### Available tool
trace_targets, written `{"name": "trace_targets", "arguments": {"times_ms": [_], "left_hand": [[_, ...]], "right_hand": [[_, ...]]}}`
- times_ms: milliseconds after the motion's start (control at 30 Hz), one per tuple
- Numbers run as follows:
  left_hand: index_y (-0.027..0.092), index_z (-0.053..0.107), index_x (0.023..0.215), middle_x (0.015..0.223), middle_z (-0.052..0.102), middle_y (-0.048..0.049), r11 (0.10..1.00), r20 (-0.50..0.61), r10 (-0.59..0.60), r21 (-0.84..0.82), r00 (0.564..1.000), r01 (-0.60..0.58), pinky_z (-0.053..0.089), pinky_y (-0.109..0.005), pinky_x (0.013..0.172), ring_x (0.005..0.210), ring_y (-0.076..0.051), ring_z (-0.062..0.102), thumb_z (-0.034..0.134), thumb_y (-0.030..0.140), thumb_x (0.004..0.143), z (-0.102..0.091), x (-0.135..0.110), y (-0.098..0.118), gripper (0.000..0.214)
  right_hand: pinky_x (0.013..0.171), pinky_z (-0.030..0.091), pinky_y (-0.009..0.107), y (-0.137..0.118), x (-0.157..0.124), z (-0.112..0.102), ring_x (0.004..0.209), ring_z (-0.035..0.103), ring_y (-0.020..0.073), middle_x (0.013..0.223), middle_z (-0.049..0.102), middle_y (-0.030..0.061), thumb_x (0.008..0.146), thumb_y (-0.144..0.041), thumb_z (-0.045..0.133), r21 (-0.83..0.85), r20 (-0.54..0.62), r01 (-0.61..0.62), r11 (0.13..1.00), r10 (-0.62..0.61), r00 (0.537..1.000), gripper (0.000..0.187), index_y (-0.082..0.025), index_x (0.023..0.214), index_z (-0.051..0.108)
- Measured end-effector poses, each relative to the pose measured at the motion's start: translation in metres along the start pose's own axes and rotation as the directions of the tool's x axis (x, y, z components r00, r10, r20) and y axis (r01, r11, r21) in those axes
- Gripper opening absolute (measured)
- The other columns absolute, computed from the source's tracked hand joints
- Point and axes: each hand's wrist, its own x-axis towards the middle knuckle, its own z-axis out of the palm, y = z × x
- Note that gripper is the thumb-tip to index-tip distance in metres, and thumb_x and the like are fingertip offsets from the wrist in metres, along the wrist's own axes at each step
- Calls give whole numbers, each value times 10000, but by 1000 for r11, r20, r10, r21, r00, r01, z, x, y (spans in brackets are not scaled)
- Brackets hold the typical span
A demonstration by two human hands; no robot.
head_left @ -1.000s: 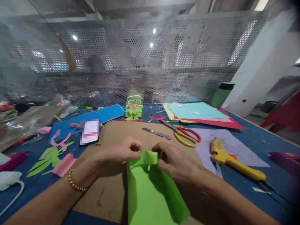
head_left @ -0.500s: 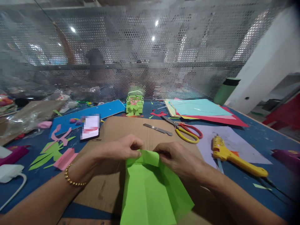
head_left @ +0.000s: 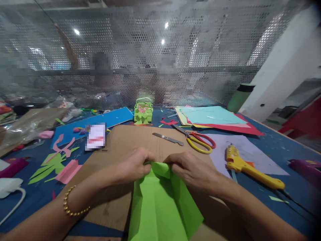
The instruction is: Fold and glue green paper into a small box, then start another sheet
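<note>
A bright green sheet of paper (head_left: pixel 160 207) lies on a brown cardboard sheet (head_left: pixel 130 140) in front of me, creased lengthwise. My left hand (head_left: pixel 134 165), with a gold bead bracelet on the wrist, pinches the paper's far edge on the left. My right hand (head_left: pixel 192 169) pinches the same far edge on the right, where the paper is folded over. Both hands' fingers are closed on the paper and almost touch each other.
Beyond the cardboard lie a metal blade (head_left: pixel 168 138), red and yellow scissors (head_left: pixel 198 140), a yellow glue gun (head_left: pixel 247 164), stacked coloured sheets (head_left: pixel 213 118), a green paper basket (head_left: pixel 142 112) and a phone (head_left: pixel 95 136). Pink and green scraps (head_left: pixel 59 162) lie left. Perforated screen (head_left: pixel 160 60) behind.
Both hands have drawn closer together on the paper's far edge, and the fold there looks tighter. The green sheet has shifted a little toward me.
</note>
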Motion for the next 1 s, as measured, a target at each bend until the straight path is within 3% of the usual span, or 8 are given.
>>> {"name": "trace_targets", "arguments": {"times_ms": [133, 300, 433, 567, 767, 1000], "left_hand": [[224, 762, 894, 746, 691, 10, 998, -26, -18, 56, 1000, 20, 367, -256, 629, 681, -148, 577, 507, 127, 758, -1, -4, 9, 305], [212, 701, 852, 819, 701, -35, 986, -43, -33, 162, 999, 39, 370, -288, 669, 757, -188, 589, 501, 162, 831, 2, -14, 24, 207], [220, 661, 884, 889, 675, -37, 989, -83, -52, 133, 995, 63, 376, -299, 690, 819, -206, 577, 483, 191, 886, 9, -23, 30, 180], [223, 659, 901, 894, 657, -37, 987, -47, -84, 136, 995, 90, 376, -319, 718, 854, -218, 567, 482, 173, 881, 9, -25, 34, 185], [226, 644, 959, 917, 649, -34, 994, -42, -60, 93, 997, 63, 402, -318, 756, 876, -218, 560, 480, 174, 876, 8, -26, 35, 191], [216, 655, 888, 838, 647, -37, 995, 6, -75, 61, 997, 74, 412, -328, 772, 811, -214, 563, 486, 159, 857, 8, -21, 45, 181]], "right_hand": [[699, 401, 264, -2, -2, 0, 864, 659, 186, 989, 767, 51, 907, -163, 416, -42, -100, -6, 999, 2, 995, 363, -201, 1010, 762], [610, 362, 264, -8, 0, 6, 721, 618, 164, 828, 741, 45, 974, -392, 481, -29, -130, 22, 999, -26, 991, 349, -186, 922, 758], [590, 352, 240, -7, 1, 8, 698, 600, 143, 791, 723, 26, 886, -293, 620, -19, -136, 6, 1000, -9, 991, 164, -192, 871, 750], [519, 290, 230, -5, -2, 6, 615, 552, 122, 708, 688, 13, 840, -250, 664, -89, -155, -19, 996, 5, 988, 113, -196, 769, 733], [557, 262, 240, -1, -4, 8, 624, 492, 110, 701, 653, 3, 794, -151, 643, -228, -179, 105, 968, -147, 973, 92, -186, 730, 699], [582, 230, 284, 10, -3, 12, 665, 431, 130, 759, 577, -1, 839, -107, 576, -279, -82, 241, 930, -273, 958, 115, -185, 797, 649]]}}
